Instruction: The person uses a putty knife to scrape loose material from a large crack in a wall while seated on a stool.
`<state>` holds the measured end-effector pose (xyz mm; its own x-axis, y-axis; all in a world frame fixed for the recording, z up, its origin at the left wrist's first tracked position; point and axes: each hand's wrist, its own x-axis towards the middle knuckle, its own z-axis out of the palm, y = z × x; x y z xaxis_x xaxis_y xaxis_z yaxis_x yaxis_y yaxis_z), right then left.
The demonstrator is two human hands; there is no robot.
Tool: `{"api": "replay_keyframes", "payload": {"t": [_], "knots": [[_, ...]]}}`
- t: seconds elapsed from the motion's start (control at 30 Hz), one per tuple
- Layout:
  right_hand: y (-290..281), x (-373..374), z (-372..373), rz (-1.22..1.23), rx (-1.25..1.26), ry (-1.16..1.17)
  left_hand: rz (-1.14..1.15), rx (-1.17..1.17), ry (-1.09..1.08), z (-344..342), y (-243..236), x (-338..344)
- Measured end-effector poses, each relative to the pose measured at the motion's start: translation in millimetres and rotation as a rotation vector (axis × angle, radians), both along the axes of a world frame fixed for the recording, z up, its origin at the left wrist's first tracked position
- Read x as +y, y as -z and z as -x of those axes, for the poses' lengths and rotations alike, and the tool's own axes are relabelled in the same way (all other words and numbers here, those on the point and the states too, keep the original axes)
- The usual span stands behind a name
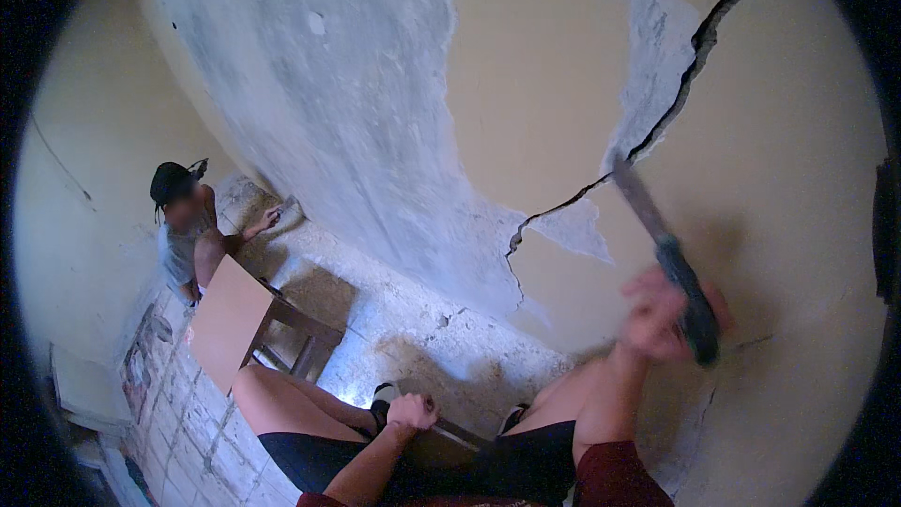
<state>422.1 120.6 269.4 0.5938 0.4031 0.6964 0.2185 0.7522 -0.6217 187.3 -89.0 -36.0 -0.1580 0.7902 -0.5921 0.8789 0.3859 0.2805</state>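
My right hand (657,319), slightly blurred, grips a narrow-bladed tool (690,296) by its thick dark green handle. The flat grey blade slants up to the left, its tip at the long dark crack (690,75) in the wall. Whether the tip touches the wall, I cannot tell. Low over my lap, my left hand (411,411) is closed round a dark-handled metal bar tool (457,434). Its long thin shaft slopes down to the right across my dark shorts.
Patches of grey-white bare plaster (357,66) break up the beige wall (535,75). To my left stands a wooden chair (305,343) with a tan board (230,319). Beyond it, a person (188,235) in a dark cap crouches, one hand by the wall's foot. Dust covers the floor tiles (202,422).
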Motion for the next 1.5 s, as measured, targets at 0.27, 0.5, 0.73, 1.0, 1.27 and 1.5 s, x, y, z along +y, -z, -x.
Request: {"api": "replay_keyframes", "payload": {"t": [0.27, 0.5, 0.73, 1.0, 1.27, 1.5], "knots": [[-4.9, -4.5, -1.2, -0.305, -0.016, 0.014, 0.003, 0.008, 0.012, -6.7, -12.2, 5.8], [-10.1, -8.2, 13.4, -0.325, 0.193, -0.104, 0.010, -0.017, -0.032, 0.6, -19.1, 0.3], [5.6, 0.8, 3.8, -0.173, -0.062, -0.053, -0.022, 0.009, 0.030, 1.9, -7.9, -5.8], [24.4, 11.9, -10.0, -0.165, 0.097, -0.136, 0.001, 0.005, 0.038, -6.9, 8.5, 0.4], [20.2, -0.6, -6.3, -0.225, 0.277, -0.150, 0.028, -0.004, -0.015, -11.0, -19.0, 3.6], [30.1, -7.5, -22.4, -0.245, 0.604, -0.184, 0.010, 0.023, 0.002, -4.7, -19.7, 0.7]]}}
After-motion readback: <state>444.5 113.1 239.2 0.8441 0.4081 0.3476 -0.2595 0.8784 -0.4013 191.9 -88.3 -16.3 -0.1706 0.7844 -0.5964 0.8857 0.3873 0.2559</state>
